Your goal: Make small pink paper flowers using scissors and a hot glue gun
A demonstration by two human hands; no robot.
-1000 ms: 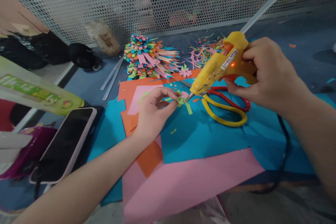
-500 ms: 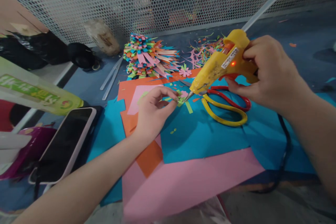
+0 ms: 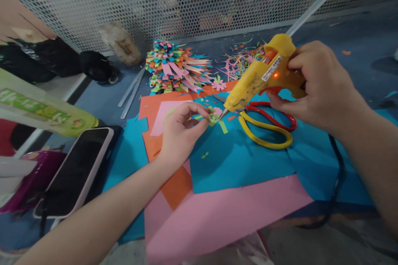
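Observation:
My right hand [image 3: 320, 83] grips a yellow hot glue gun [image 3: 248, 85], whose red light glows; a clear glue stick [image 3: 323, 2] juts from its back. The nozzle points down to the left, beside my left hand [image 3: 186, 128]. Thumb and forefinger of that hand pinch a small green paper flower [image 3: 214, 118], partly hidden by the fingers. Under the gun lie scissors with one red and one yellow handle [image 3: 267, 136], resting on blue paper [image 3: 236, 165]. A loose green strip [image 3: 224, 127] lies close to the nozzle.
A tiered paper-strip tree [image 3: 174, 66] stands behind, with a pink paper flower [image 3: 219, 84] and paper shreds [image 3: 245, 58] beside it. Left are glue sticks [image 3: 132, 93], a phone [image 3: 77, 169] and a yellow-green bottle [image 3: 43, 107]. Pink paper [image 3: 224, 219] lies in front; a black cord [image 3: 338, 174] runs right.

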